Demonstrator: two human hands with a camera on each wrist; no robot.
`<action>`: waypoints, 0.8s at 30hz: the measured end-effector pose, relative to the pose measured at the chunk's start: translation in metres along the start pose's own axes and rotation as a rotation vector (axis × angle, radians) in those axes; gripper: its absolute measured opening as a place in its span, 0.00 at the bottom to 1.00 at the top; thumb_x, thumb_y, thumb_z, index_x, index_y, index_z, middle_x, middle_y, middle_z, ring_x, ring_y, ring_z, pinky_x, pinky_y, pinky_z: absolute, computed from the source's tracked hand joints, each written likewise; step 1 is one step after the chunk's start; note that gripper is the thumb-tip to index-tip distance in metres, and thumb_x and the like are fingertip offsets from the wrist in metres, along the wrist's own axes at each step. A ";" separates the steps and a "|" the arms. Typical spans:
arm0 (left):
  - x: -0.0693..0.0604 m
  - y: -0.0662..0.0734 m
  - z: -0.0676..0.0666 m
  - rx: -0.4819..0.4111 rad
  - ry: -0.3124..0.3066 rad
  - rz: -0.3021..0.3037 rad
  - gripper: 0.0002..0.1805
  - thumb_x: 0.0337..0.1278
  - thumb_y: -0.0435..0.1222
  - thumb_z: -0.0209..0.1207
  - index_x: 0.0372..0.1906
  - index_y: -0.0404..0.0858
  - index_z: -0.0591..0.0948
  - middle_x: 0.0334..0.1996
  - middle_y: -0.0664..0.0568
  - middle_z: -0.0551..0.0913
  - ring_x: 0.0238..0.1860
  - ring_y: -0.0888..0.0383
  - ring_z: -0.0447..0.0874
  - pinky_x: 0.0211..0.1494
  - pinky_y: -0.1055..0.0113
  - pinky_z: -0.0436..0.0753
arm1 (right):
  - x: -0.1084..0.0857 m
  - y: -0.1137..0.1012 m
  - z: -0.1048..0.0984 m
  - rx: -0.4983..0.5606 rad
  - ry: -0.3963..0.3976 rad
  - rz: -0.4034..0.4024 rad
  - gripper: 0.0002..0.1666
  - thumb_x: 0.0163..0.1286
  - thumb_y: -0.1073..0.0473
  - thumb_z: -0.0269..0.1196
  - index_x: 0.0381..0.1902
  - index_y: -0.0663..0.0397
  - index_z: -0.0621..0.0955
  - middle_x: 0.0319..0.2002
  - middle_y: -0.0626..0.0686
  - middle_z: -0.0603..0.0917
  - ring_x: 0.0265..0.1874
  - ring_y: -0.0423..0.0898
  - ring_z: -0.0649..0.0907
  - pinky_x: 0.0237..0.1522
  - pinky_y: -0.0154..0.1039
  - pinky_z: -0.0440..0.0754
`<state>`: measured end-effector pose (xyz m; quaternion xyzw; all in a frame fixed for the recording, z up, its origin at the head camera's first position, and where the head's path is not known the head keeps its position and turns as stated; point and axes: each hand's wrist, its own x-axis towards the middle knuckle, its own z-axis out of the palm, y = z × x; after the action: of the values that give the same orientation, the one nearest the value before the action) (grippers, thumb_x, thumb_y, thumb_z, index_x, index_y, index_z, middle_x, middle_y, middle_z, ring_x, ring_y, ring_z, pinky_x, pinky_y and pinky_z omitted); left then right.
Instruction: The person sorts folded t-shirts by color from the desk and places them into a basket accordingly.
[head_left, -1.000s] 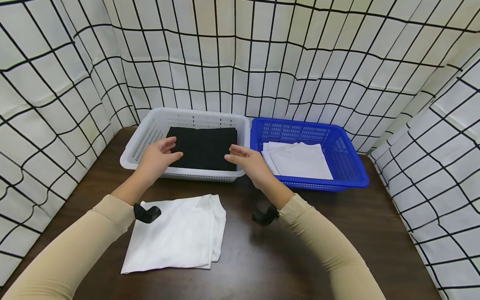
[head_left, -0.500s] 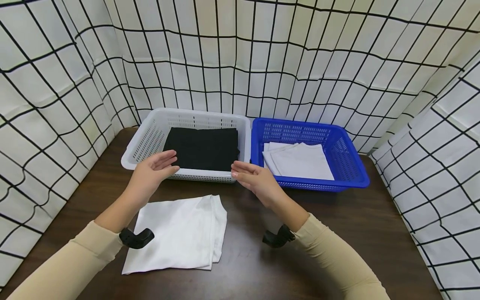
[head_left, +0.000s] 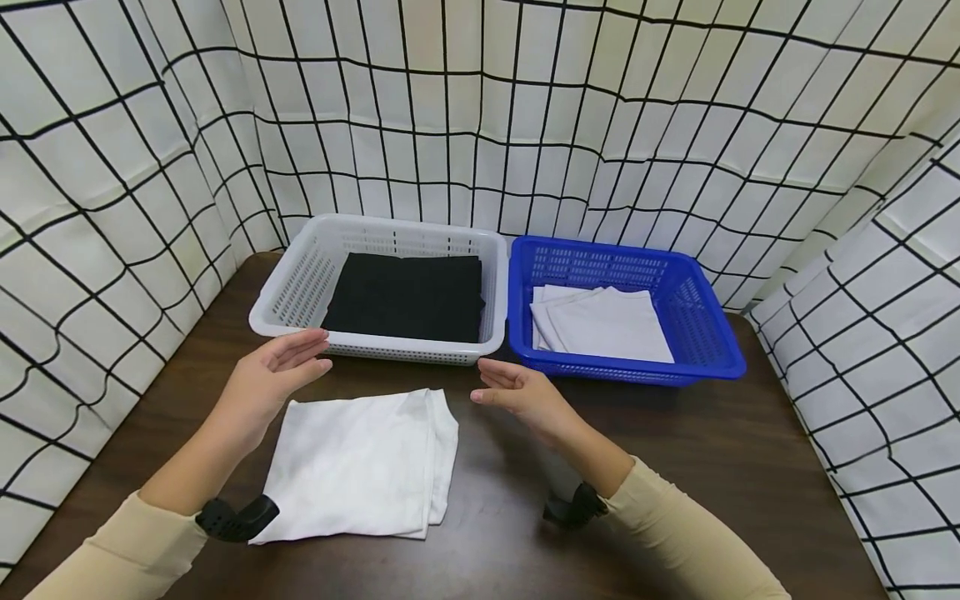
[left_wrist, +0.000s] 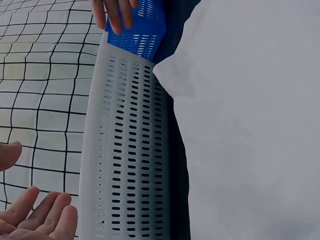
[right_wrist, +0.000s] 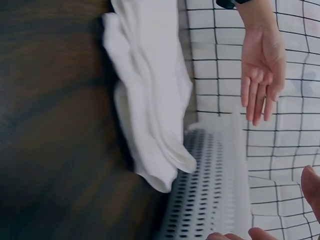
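A folded white cloth point(head_left: 360, 467) lies on the dark wooden table, its layers offset along the right edge. Above its upper left corner is my left hand point(head_left: 262, 383), empty, with the fingers extended. My right hand point(head_left: 532, 400), also empty with fingers extended, hovers to the right of the cloth, in front of the two baskets. Folded black cloth point(head_left: 408, 298) lies in the white basket point(head_left: 292, 329). The blue basket point(head_left: 708, 367) holds folded white cloths point(head_left: 607, 323). In the right wrist view, the white cloth point(right_wrist: 155, 85) shows its stacked folds.
A white sheet with a black grid point(head_left: 420, 108) hangs around the back and both sides. Both baskets stand side by side against the back. Bare dark table point(head_left: 712, 467) extends at the right and front. A black wrist camera point(head_left: 238, 518) sits on the left wrist.
Both hands have drawn back from over the white basket toward the front of the table, moving apart. The black cloth stays in the white basket, and the white cloth has not moved.
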<state>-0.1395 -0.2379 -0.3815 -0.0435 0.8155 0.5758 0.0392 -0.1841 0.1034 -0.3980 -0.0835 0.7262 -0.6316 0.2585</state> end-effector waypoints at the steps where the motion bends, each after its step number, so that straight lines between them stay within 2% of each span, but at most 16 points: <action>1: -0.001 -0.002 -0.001 0.001 -0.003 -0.008 0.38 0.66 0.48 0.62 0.74 0.37 0.64 0.71 0.49 0.71 0.55 0.84 0.74 0.65 0.76 0.75 | -0.001 0.003 0.000 -0.006 -0.003 0.011 0.40 0.66 0.60 0.67 0.73 0.60 0.67 0.73 0.60 0.67 0.74 0.53 0.68 0.74 0.54 0.65; 5: -0.005 -0.007 -0.002 0.014 -0.004 -0.038 0.38 0.66 0.49 0.61 0.74 0.38 0.64 0.69 0.56 0.73 0.53 0.87 0.74 0.73 0.57 0.69 | -0.001 0.012 0.003 -0.012 -0.042 0.039 0.42 0.65 0.61 0.68 0.74 0.63 0.64 0.74 0.63 0.65 0.74 0.55 0.67 0.73 0.53 0.66; 7: -0.006 -0.009 -0.002 0.017 0.000 -0.055 0.39 0.65 0.51 0.61 0.74 0.38 0.63 0.70 0.54 0.72 0.53 0.86 0.74 0.74 0.49 0.66 | -0.001 0.016 0.005 -0.005 -0.064 0.054 0.44 0.65 0.61 0.68 0.74 0.65 0.63 0.75 0.63 0.64 0.74 0.56 0.66 0.73 0.53 0.66; 11: -0.009 -0.012 0.000 0.014 0.004 -0.079 0.39 0.66 0.52 0.60 0.75 0.38 0.62 0.74 0.43 0.66 0.53 0.85 0.74 0.74 0.44 0.65 | 0.000 0.023 0.007 -0.011 -0.094 0.075 0.45 0.65 0.61 0.68 0.74 0.68 0.61 0.75 0.64 0.63 0.74 0.58 0.65 0.73 0.55 0.65; 14: -0.012 -0.015 0.000 0.016 0.007 -0.104 0.40 0.67 0.51 0.59 0.75 0.38 0.61 0.75 0.41 0.64 0.64 0.72 0.74 0.74 0.44 0.65 | 0.000 0.026 0.008 -0.016 -0.107 0.084 0.44 0.66 0.61 0.67 0.74 0.69 0.61 0.75 0.64 0.63 0.74 0.59 0.65 0.74 0.56 0.64; 18: -0.018 -0.021 0.000 0.030 0.008 -0.139 0.41 0.68 0.51 0.58 0.77 0.36 0.56 0.76 0.40 0.61 0.75 0.51 0.64 0.74 0.46 0.65 | 0.001 0.029 0.008 -0.007 -0.127 0.103 0.45 0.66 0.61 0.67 0.74 0.68 0.60 0.75 0.64 0.62 0.75 0.58 0.65 0.74 0.56 0.63; 20: -0.021 -0.025 0.000 0.042 0.008 -0.143 0.42 0.69 0.50 0.57 0.77 0.35 0.55 0.76 0.40 0.61 0.72 0.57 0.69 0.73 0.53 0.69 | 0.001 0.031 0.009 -0.008 -0.138 0.110 0.45 0.66 0.60 0.68 0.74 0.68 0.60 0.75 0.65 0.62 0.75 0.59 0.65 0.74 0.56 0.63; 22: -0.023 -0.029 0.000 0.045 0.012 -0.144 0.43 0.69 0.50 0.58 0.77 0.35 0.54 0.75 0.38 0.62 0.65 0.70 0.74 0.70 0.62 0.73 | 0.001 0.032 0.009 -0.012 -0.140 0.117 0.45 0.65 0.60 0.68 0.74 0.68 0.60 0.75 0.65 0.62 0.74 0.59 0.65 0.74 0.56 0.63; 24: -0.025 -0.032 0.000 0.055 0.017 -0.143 0.43 0.68 0.50 0.58 0.77 0.34 0.54 0.75 0.38 0.63 0.59 0.78 0.73 0.67 0.66 0.75 | 0.001 0.034 0.009 -0.016 -0.135 0.127 0.45 0.65 0.59 0.68 0.74 0.68 0.61 0.75 0.64 0.62 0.74 0.59 0.65 0.74 0.56 0.63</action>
<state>-0.1111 -0.2480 -0.4083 -0.1057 0.8260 0.5487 0.0744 -0.1734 0.1014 -0.4316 -0.0819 0.7161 -0.6009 0.3456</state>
